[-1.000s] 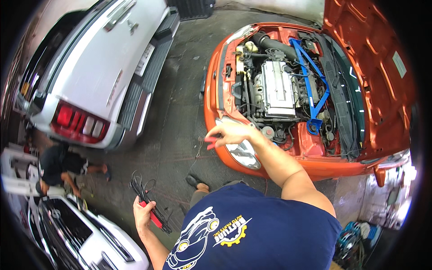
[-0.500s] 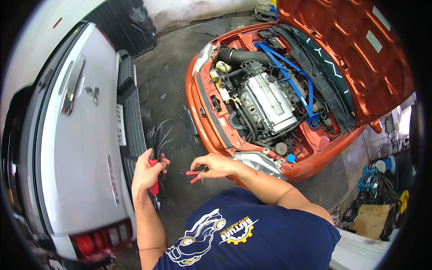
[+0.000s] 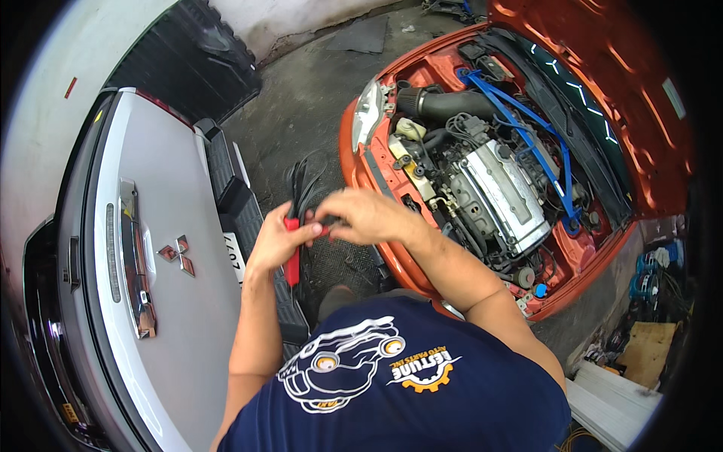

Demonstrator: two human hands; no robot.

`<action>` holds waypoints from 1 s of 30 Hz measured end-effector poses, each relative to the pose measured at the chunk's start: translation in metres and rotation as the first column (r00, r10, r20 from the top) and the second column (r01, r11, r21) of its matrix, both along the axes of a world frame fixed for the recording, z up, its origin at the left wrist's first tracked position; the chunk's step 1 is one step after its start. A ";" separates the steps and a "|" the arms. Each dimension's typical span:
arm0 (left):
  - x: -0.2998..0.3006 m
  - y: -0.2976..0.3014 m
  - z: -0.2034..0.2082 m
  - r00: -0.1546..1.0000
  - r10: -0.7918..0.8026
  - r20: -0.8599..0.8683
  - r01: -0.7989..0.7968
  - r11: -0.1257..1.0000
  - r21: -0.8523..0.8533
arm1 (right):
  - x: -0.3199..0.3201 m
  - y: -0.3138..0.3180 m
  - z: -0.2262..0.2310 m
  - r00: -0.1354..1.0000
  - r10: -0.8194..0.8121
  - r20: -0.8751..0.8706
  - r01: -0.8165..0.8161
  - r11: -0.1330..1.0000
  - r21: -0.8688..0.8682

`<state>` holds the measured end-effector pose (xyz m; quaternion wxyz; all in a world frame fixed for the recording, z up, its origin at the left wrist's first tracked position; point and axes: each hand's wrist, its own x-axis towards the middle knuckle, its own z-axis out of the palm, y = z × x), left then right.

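Between the two vehicles I hold a set of jumper cables, its black leads [image 3: 301, 181] looped above my hands. My left hand [image 3: 275, 242] is closed round a red-handled clamp [image 3: 292, 270] and part of the bunched leads. Right beside it, my right hand [image 3: 369, 215] is closed with its fingertips meeting the left hand's fingers. A bit of red and some black cable show at those fingertips. The right fingers are partly blurred, and the clamp jaws there are hidden.
An orange-red car with its hood [image 3: 602, 83] raised stands to the right, its engine [image 3: 504, 196] exposed beneath a blue brace [image 3: 520, 124]. The silver tailgate [image 3: 181, 316] and black step bumper [image 3: 237, 200] of another vehicle are at left. Boards [image 3: 614, 403] lie at lower right.
My right hand has moved left and up, bringing its red-handled clamp against my left hand. Both hands are now together. The view has shifted, and the leads sit higher.
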<state>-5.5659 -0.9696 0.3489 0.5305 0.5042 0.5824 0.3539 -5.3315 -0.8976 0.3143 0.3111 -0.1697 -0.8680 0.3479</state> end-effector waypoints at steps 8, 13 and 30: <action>-0.096 0.195 -0.048 0.940 -0.058 0.336 0.082 0.995 -0.056 | -0.094 0.166 -0.021 0.975 -0.148 -0.166 0.123 0.980 -0.153; -0.169 0.323 -0.122 0.842 0.008 0.539 0.094 0.982 -0.162 | -0.171 0.277 -0.068 0.936 -0.306 -0.174 0.325 0.941 0.094; -0.335 0.574 -0.204 0.916 0.308 0.258 -0.294 0.951 -0.091 | -0.410 0.507 -0.193 0.784 -0.621 -0.004 0.103 0.137 -0.985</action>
